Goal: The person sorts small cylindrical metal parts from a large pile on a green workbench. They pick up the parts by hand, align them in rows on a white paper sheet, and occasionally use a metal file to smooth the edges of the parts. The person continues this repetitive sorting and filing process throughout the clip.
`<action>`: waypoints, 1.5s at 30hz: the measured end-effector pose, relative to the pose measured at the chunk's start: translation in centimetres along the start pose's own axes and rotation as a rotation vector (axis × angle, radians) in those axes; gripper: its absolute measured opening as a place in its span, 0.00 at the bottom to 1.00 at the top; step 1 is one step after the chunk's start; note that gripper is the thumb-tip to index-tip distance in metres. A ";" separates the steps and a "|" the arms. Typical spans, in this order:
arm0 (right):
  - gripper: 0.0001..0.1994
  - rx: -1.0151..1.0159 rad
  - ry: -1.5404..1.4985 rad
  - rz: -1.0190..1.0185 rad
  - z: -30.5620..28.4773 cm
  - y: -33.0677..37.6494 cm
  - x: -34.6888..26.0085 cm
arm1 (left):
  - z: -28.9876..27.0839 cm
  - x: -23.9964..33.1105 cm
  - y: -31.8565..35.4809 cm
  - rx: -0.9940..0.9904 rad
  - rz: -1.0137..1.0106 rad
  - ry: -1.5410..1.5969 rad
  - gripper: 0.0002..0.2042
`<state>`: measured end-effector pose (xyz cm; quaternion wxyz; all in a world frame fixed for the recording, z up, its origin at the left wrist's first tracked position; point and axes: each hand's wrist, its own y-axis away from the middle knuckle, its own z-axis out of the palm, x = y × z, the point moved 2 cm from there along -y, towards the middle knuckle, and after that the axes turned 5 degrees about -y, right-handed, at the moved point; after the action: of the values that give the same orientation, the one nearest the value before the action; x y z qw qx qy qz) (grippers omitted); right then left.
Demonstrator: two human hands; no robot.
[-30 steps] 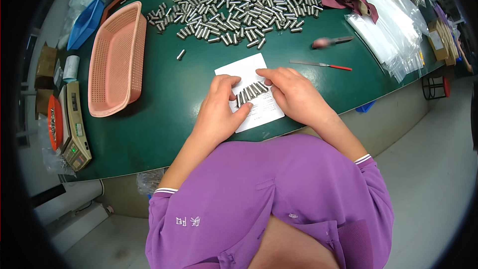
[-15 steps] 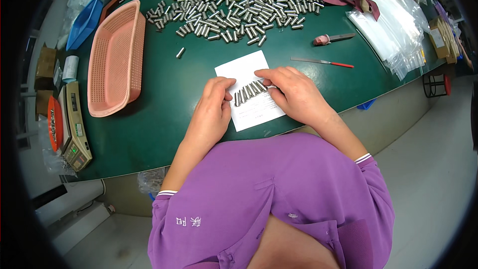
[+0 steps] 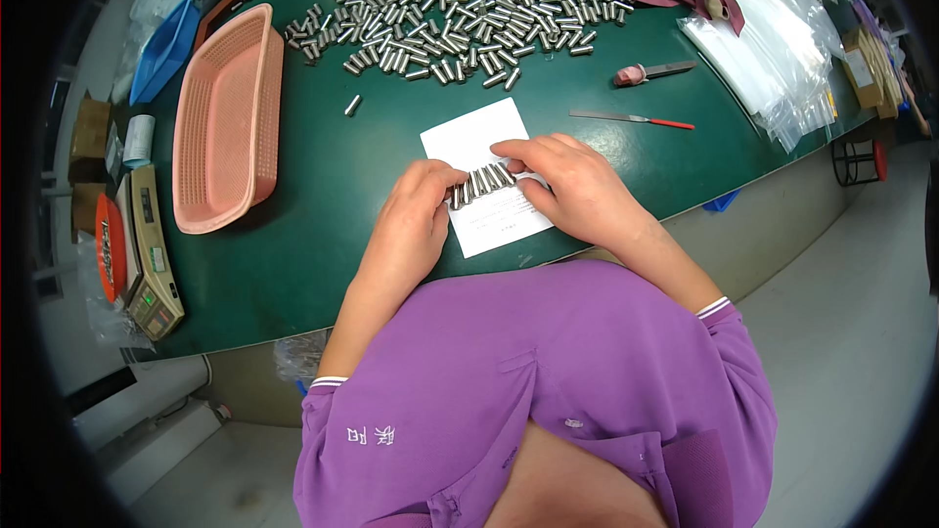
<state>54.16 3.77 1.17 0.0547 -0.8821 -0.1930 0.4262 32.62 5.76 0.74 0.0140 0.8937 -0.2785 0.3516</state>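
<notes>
A row of several short, shiny metal pins (image 3: 479,183) lies side by side on a white printed sheet of paper (image 3: 476,135) at the table's near edge. My left hand (image 3: 411,210) is at the row's left end, its fingertips closed against the outermost pins. At the other end, my right hand (image 3: 577,186) grips the pins from the side, with thumb and index finger around the row's edge. My fingers partly cover both ends of the row. Beyond the paper, a large heap of similar metal pins (image 3: 469,10) spreads over the green table (image 3: 342,264).
A pink plastic basket (image 3: 225,127) stands at left, beside a digital scale (image 3: 154,264) and an orange dish (image 3: 110,249). One loose pin (image 3: 353,106) lies apart. To the right are a red-handled file (image 3: 631,119), a wrapped-handle blade (image 3: 655,73) and clear plastic bags (image 3: 768,59).
The row of pins has shifted slightly left between my hands. My left fingertips have come over its left end, and my right hand has moved a little left.
</notes>
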 end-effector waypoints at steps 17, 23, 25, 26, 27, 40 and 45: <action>0.19 -0.038 -0.072 0.005 -0.8 -2.4 2.0 | 0.4 1.5 -1.5 -0.055 0.105 -0.139 0.29; 0.19 -0.008 -0.097 -0.006 -0.7 -3.2 2.6 | 1.2 1.0 -2.2 -0.063 0.112 -0.116 0.37; 0.20 0.010 -0.113 0.000 -0.6 -3.3 2.8 | 1.2 1.2 -2.7 -0.082 0.111 -0.069 0.38; 0.20 0.024 -0.088 -0.008 -0.7 -3.3 2.8 | 1.3 1.2 -2.9 -0.083 0.116 -0.085 0.39; 0.20 0.037 -0.064 -0.015 -0.8 -3.3 2.8 | 1.5 1.1 -3.0 -0.085 0.122 -0.102 0.39; 0.21 0.059 -0.008 0.088 -1.3 -4.3 3.4 | 2.1 -0.9 -3.6 0.014 0.115 -0.060 0.42; 0.20 0.051 -0.025 0.099 -1.3 -4.3 3.0 | 1.8 -1.1 -3.3 0.016 0.146 -0.012 0.40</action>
<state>55.56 8.97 0.89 0.0533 -0.8836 -0.1388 0.4441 34.72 8.67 -0.74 -0.0206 0.8731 -0.3401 0.3487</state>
